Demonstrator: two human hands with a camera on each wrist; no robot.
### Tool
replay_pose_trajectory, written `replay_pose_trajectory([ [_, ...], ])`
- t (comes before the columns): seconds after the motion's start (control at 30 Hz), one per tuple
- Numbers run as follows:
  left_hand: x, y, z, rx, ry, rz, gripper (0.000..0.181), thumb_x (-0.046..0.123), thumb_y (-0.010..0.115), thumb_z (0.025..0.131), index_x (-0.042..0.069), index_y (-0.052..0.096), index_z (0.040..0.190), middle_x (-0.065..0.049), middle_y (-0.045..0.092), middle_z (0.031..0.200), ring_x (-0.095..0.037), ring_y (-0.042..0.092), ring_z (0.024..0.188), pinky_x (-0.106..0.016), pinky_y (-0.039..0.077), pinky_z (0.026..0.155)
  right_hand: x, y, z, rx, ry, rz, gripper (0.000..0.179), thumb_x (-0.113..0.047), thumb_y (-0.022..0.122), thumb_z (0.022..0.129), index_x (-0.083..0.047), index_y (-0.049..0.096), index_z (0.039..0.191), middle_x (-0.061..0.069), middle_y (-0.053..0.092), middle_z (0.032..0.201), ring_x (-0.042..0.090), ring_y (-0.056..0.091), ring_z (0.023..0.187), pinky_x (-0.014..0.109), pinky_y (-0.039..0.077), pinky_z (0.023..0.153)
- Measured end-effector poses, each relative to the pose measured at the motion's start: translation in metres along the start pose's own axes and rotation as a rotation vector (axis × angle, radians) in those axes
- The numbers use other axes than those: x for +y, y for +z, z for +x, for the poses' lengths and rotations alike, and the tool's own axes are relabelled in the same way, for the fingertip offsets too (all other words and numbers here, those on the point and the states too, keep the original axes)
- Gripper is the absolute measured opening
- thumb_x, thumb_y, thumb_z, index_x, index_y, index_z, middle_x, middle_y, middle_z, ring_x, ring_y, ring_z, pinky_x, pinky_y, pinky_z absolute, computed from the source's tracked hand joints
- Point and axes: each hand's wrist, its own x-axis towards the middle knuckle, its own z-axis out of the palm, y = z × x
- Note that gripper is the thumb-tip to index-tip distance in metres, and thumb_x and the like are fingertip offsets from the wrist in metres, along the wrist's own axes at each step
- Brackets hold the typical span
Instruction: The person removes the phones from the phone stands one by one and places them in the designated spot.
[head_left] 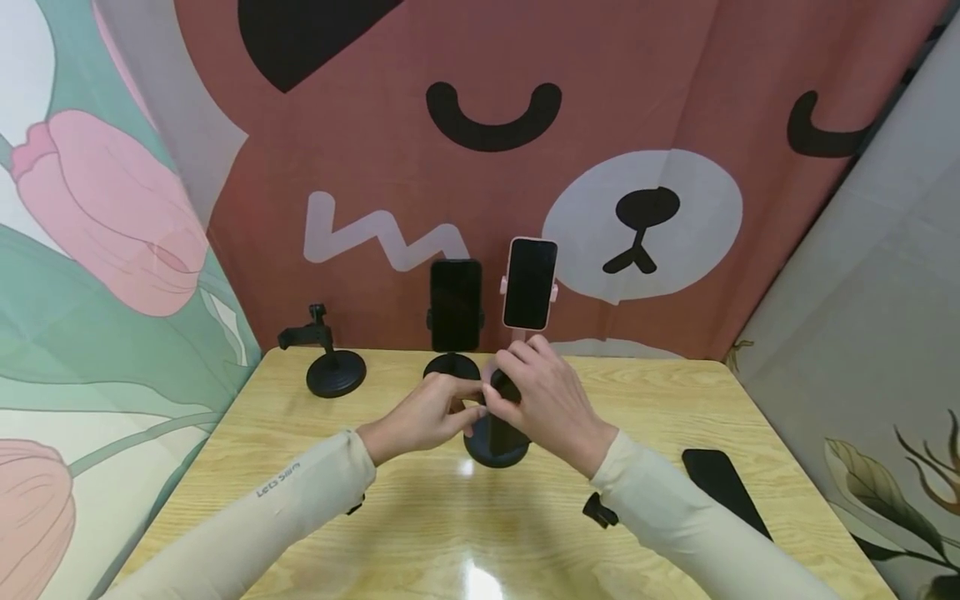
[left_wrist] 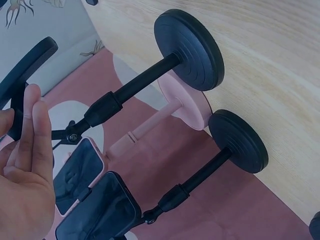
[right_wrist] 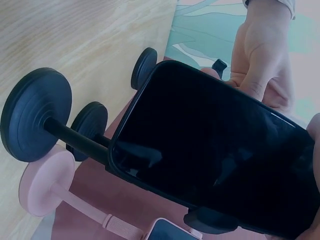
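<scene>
A black smartphone [right_wrist: 215, 145] stands over a black phone stand [left_wrist: 145, 77], beside the clamp's lower jaw. My right hand [head_left: 551, 400] grips the phone's upper end; in the right wrist view only bits of that hand [right_wrist: 316, 145] show at the right edge. From the other side, my left hand [head_left: 427, 412] pinches the stand's clamp between thumb and fingers, also seen in the left wrist view, where the hand [left_wrist: 30, 175] is just below the phone's edge. The stand's round base [head_left: 497, 450] rests on the table. The right hand partly covers phone and clamp in the head view.
Behind, a black stand holds a dark phone [head_left: 456, 304] and a pink stand holds a pink-edged phone [head_left: 530, 283]. A black stand without a phone [head_left: 335, 372] is at back left. Another black phone [head_left: 723, 487] lies at right on the wooden table [head_left: 420, 533]. Printed curtains surround it.
</scene>
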Motion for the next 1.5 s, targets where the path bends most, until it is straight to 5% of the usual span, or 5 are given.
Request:
replay_pose_trajectory([
  [0.47,0.002,0.001,0.001,0.002,-0.014,0.003,0.020,0.008,0.065,0.098,0.009,0.073,0.117,-0.007,0.076,0.104,0.003,0.067,0.065,-0.022,0.056,0.057,0.004,0.000,-0.002,-0.007,-0.047,0.064,0.009,-0.023,0.072,0.089,-0.016,0.067,0.092,-0.004,0.064,0.086,0.014,0.042,0.077,0.023,0.038,0.060],
  [0.73,0.002,0.002,0.002,-0.001,-0.027,-0.013,0.025,0.007,0.063,0.099,0.007,0.072,0.122,-0.010,0.076,0.108,-0.018,0.075,0.072,-0.020,0.058,0.062,0.004,0.000,-0.002,-0.010,-0.070,0.093,0.011,-0.024,0.073,0.089,-0.015,0.068,0.093,-0.003,0.065,0.088,0.014,0.044,0.079,0.024,0.040,0.062],
  [0.97,0.002,0.004,0.001,0.004,-0.040,0.005,0.027,0.008,0.064,0.099,0.007,0.071,0.125,-0.010,0.076,0.110,0.000,0.069,0.067,-0.019,0.057,0.062,0.003,0.001,-0.003,-0.008,-0.067,0.112,0.012,-0.024,0.074,0.088,-0.015,0.067,0.092,-0.003,0.064,0.086,0.013,0.044,0.080,0.024,0.040,0.063],
  [1.3,0.003,0.003,0.000,0.017,-0.044,-0.008,0.023,0.005,0.060,0.099,0.008,0.074,0.117,-0.009,0.077,0.100,-0.016,0.075,0.070,-0.018,0.058,0.065,-0.006,-0.004,0.004,0.001,-0.055,0.179,0.012,-0.024,0.070,0.089,-0.013,0.066,0.088,-0.002,0.061,0.082,0.014,0.045,0.080,0.025,0.040,0.062],
  [1.5,0.006,0.002,0.000,0.022,-0.050,0.002,0.025,0.009,0.066,0.098,0.009,0.073,0.122,-0.009,0.077,0.110,-0.008,0.073,0.069,-0.019,0.057,0.061,-0.008,-0.014,0.002,0.013,-0.053,0.211,0.010,-0.021,0.071,0.088,-0.012,0.069,0.092,-0.002,0.067,0.089,0.014,0.048,0.083,0.027,0.045,0.066],
])
